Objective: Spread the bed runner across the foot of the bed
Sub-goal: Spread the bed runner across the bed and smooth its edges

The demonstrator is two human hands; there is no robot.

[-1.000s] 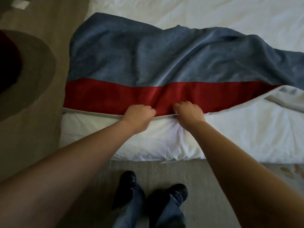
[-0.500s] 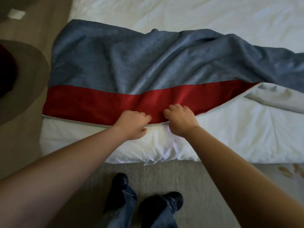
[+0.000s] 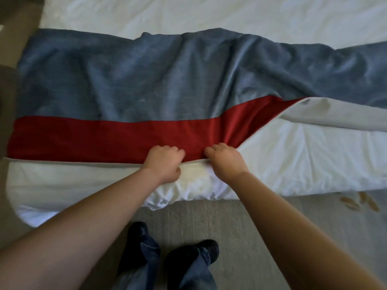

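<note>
Fingers (image 3: pixel 177 152) of both the left hand (image 3: pixel 162 164) and right hand (image 3: pixel 226 162) pinch one bed runner (image 3: pixel 125 80) atop one bed (image 3: pixel 293 164).

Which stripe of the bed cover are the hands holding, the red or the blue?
The red stripe: the left hand and right hand grip its near edge. The blue stripe lies beyond it, untouched.

A grey carpet (image 3: pixel 247 222) lies nearest. Tan leaf-like marks (image 3: pixel 365 203) show on its right side. Brown floor (image 3: pixel 21 11) lies far left.

Bare forearms (image 3: pixel 94 216), faded blue jeans (image 3: pixel 149 256), black rounded shoes (image 3: pixel 210 248)
</note>
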